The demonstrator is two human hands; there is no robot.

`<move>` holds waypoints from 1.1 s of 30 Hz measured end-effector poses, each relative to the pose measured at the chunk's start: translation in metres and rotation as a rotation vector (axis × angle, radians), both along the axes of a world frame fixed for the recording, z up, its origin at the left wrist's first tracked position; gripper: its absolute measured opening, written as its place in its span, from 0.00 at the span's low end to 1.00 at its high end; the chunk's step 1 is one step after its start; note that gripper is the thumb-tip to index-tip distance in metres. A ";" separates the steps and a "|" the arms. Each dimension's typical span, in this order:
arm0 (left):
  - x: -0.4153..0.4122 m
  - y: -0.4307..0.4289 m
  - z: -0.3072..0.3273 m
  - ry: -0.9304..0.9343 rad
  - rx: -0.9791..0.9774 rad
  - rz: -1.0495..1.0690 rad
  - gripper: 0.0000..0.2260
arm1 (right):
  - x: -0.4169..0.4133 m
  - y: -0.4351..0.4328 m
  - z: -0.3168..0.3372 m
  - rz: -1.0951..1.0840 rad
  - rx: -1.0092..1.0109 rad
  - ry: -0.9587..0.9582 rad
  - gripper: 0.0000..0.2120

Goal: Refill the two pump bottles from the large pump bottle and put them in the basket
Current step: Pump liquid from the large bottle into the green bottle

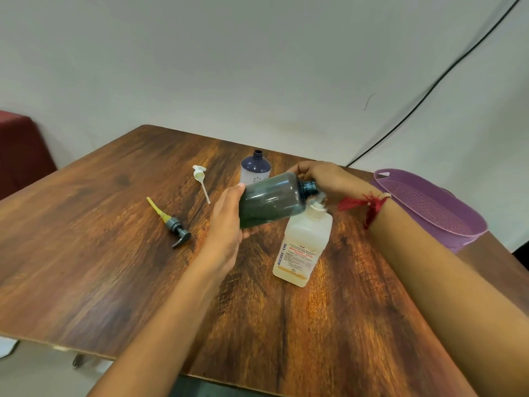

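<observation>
Fingers of left hand (226, 224): grasping base of dark translucent plastic bottle (272, 199) (tilted sideways).
Fingers of right hand (326, 179): curled at its neck; what they grasp is hidden.
Dark bottle: neck just above large white plastic pump bottle (303, 247).

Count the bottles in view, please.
3. A dark bottle, tilted, in the left hand; a large white bottle standing below its neck; a blue bottle standing open behind them. None seems hidden.
</observation>
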State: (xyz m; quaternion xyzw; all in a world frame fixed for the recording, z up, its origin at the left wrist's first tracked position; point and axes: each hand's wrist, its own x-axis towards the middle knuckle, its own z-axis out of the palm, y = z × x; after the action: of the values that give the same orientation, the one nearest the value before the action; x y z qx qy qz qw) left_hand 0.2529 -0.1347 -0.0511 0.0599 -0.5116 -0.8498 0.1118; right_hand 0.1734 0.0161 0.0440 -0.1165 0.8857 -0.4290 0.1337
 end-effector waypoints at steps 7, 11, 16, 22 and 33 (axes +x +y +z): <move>-0.002 -0.001 0.003 -0.024 -0.023 -0.014 0.11 | 0.001 -0.001 -0.002 -0.012 0.103 0.025 0.15; -0.001 0.000 0.001 -0.017 0.018 -0.023 0.10 | 0.000 -0.002 0.005 0.012 0.074 0.058 0.14; -0.003 0.002 0.000 -0.023 -0.007 0.003 0.09 | 0.000 0.003 -0.008 -0.046 -0.016 0.027 0.18; -0.004 0.002 0.000 -0.032 -0.016 0.013 0.09 | -0.006 -0.003 0.002 0.041 0.104 0.044 0.16; -0.008 0.001 0.006 -0.025 -0.056 0.026 0.10 | -0.002 -0.005 0.004 0.026 0.146 0.027 0.18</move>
State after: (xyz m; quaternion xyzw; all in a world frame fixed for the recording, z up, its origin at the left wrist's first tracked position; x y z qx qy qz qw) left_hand 0.2454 -0.1338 -0.0453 0.0741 -0.5359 -0.8327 0.1182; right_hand 0.1715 0.0116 0.0475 -0.1236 0.9149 -0.3597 0.1354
